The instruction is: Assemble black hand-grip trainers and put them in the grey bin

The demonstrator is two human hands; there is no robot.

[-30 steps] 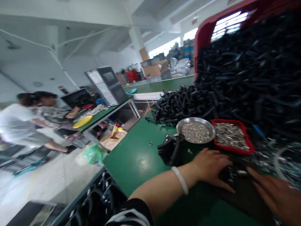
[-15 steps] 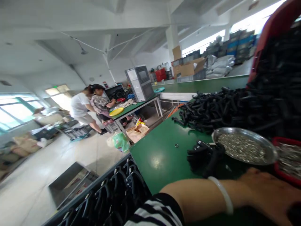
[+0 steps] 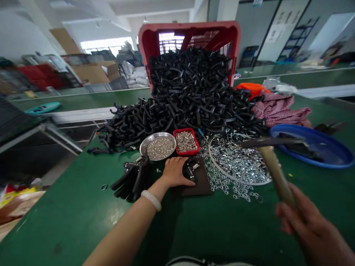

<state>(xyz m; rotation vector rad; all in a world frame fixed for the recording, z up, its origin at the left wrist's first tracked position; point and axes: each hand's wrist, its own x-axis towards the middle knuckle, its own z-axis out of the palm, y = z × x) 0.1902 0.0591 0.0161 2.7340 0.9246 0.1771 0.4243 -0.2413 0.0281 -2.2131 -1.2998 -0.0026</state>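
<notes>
My left hand [image 3: 175, 172] grips a black part with a small spring [image 3: 191, 170], on a dark square pad [image 3: 204, 183] on the green table. My right hand [image 3: 302, 214] is wrapped round the wooden handle of a hammer [image 3: 273, 162], raised at the right with its metal head over the heap of small metal rings [image 3: 241, 162]. Beyond my left hand are a round metal dish of small metal pieces [image 3: 160, 148] and a red tray of pins [image 3: 186, 142]. Several black parts [image 3: 133, 179] lie together left of my left wrist.
A tipped red crate [image 3: 190, 26] spills a large pile of black curved parts [image 3: 177, 107] across the back. A blue tray [image 3: 330, 149] and checked cloth [image 3: 285, 111] are at the right. A loose ring [image 3: 104, 187] lies left.
The view has swung from the floor and neighbouring table at the left to my own table. My right hand and the hammer have come into view, and my left hand is now on the black part.
</notes>
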